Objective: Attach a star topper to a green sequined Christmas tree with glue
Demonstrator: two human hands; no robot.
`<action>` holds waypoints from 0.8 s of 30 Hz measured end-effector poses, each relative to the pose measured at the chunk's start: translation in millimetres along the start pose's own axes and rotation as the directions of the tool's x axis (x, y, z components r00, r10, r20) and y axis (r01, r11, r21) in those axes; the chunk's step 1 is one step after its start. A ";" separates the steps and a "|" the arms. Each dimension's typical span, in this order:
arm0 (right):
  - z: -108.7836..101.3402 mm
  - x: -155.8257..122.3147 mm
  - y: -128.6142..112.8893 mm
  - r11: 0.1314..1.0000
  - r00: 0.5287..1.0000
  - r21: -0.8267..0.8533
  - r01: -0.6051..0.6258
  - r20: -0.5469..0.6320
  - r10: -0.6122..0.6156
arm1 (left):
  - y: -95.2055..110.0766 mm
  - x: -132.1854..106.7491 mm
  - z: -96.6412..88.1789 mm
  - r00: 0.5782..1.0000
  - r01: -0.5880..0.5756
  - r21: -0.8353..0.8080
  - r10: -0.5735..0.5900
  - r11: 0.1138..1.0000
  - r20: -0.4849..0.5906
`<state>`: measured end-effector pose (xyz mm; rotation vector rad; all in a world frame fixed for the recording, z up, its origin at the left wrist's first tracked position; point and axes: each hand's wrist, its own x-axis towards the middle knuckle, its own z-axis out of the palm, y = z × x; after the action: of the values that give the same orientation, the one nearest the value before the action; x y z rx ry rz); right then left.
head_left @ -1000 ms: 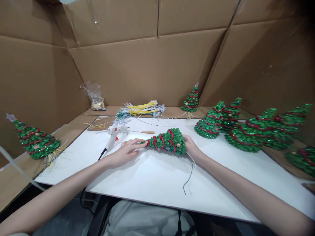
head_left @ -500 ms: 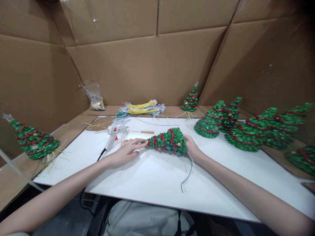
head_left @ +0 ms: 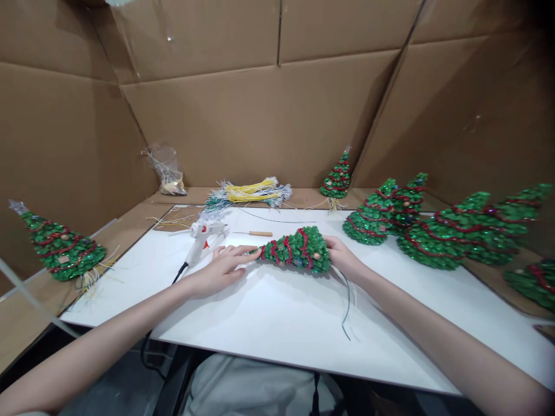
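A small green Christmas tree (head_left: 297, 249) with red garland lies on its side on the white board (head_left: 277, 312), tip pointing left. My left hand (head_left: 223, 267) pinches the tip between thumb and fingers. My right hand (head_left: 342, 257) grips the wide base. A dark green wire (head_left: 347, 306) trails from the base down over the board, with pale strands beside it.
A white glue gun (head_left: 202, 237) and a wooden-handled tool (head_left: 258, 233) lie behind my left hand. A bundle of yellow and silver wires (head_left: 249, 192) lies at the back. Finished trees stand at the left (head_left: 60, 248), back (head_left: 337, 176) and right (head_left: 459, 228). Cardboard walls surround the table.
The wire hanging from the tree's base has swung to the right. Both hands stay on the tree, which has shifted only slightly.
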<state>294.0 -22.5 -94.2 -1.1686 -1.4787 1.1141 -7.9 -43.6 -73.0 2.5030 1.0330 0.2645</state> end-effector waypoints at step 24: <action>23.2 -9.8 -0.9 0.891 0.954 0.432 -0.141 -0.179 0.238 | 7.3 1.7 -4.8 0.999 0.029 -0.085 -0.026 0.996 0.039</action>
<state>272.4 -34.7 -98.5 -1.1082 -0.9037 1.3037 -3.6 -45.6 -65.4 2.4068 1.0187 0.2468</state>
